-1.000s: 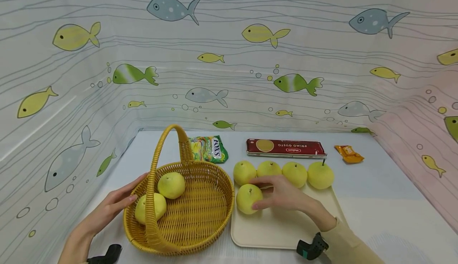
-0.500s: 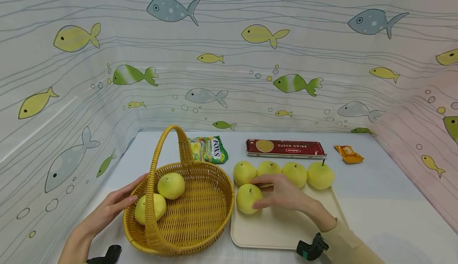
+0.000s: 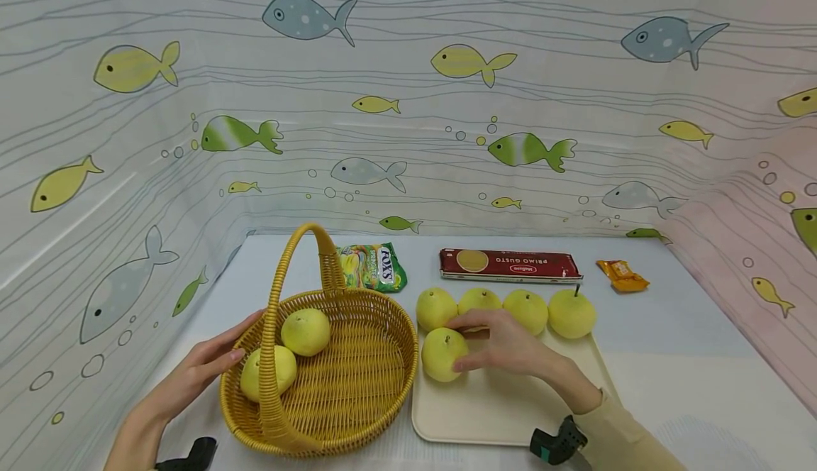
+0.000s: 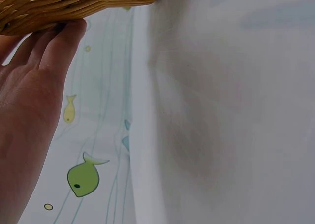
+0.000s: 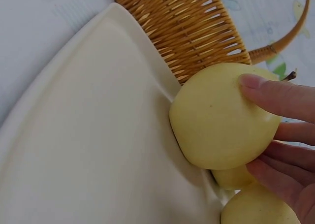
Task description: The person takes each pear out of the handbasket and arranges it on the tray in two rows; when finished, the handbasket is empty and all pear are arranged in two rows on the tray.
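Observation:
A round yellow pear point(image 3: 444, 355) sits at the left side of the cream tray point(image 3: 447, 421). My right hand point(image 3: 504, 343) grips it from the right, thumb on the near side and fingers on the far side; the right wrist view shows the thumb point(image 5: 261, 86) across its skin near the stem. The woven basket point(image 3: 357, 435) stands left of the tray, with two pears, the back one point(image 3: 306, 331) and the front one point(image 3: 285, 372), inside. My left hand point(image 3: 198, 368) rests on its left rim, fingers nearly straight along the outer wall.
Several more pears point(image 3: 525, 311) line the tray's back edge. Behind them lie a red biscuit pack point(image 3: 510, 265), a green FOX'S sweets bag point(image 3: 373, 267) and a small orange packet point(image 3: 623, 275). The basket's tall handle point(image 3: 281, 279) arches upward. Fish-patterned walls enclose the white table.

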`<state>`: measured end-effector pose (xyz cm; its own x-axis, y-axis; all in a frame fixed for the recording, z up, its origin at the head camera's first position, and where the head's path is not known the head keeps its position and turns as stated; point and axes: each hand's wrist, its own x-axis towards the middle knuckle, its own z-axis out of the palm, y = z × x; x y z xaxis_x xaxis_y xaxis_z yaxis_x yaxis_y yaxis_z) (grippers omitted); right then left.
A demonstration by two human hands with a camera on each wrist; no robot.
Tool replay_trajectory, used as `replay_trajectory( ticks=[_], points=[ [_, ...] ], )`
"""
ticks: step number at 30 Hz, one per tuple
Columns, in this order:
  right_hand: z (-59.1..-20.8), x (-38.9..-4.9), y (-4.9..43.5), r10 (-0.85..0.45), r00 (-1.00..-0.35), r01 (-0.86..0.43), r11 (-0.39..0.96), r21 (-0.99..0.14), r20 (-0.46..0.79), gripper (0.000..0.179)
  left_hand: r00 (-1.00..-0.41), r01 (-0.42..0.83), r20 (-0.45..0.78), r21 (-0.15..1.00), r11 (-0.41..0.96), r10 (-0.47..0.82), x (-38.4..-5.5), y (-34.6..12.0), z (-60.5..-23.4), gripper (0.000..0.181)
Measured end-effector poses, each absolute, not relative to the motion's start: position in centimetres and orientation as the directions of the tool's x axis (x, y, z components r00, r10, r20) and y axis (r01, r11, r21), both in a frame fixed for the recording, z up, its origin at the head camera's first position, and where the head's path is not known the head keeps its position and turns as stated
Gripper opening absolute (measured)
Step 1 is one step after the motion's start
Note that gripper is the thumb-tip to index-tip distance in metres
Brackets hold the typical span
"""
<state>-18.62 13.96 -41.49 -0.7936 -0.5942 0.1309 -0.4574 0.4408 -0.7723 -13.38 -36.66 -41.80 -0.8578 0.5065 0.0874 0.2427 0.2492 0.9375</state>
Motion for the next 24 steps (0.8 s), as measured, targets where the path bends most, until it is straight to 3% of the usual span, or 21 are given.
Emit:
replay_trajectory(
  ticks=[24],
  points=[
    [-41.30,-18.88,14.38,-0.614,-0.773,-0.459,0.365,-0.810,0.161,0.053,-0.865,0.235,0.080,0.937,0.258,0.496,-13.37,-36.61,-41.74,0.056]
  ],
)
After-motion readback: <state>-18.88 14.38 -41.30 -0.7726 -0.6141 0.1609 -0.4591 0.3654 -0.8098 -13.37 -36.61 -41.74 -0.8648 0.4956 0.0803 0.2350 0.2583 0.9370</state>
